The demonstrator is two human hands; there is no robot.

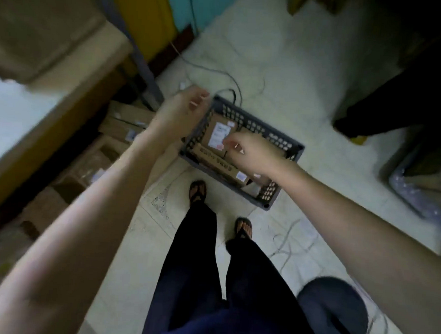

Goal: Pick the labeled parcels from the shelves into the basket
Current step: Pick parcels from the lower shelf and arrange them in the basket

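Observation:
A dark grey perforated basket (279, 139) stands on the pale floor in front of my feet. Inside lies a brown parcel (213, 130) with a white label, and a long cardboard box (217, 162) lies along the near side. My left hand (184, 108) hovers over the basket's left corner, fingers loosely curled and holding nothing. My right hand (251, 150) hangs above the middle of the basket, fingers bent downward, with nothing visibly in it. The view is blurred.
Shelving (50, 122) on the left carries several cardboard boxes (124, 126) on its lower levels and a large one on top. Loose cables (226, 77) trail on the floor behind the basket. A dark bin (334, 313) stands at my right, and a bubble-wrap bundle (422, 192) lies further right.

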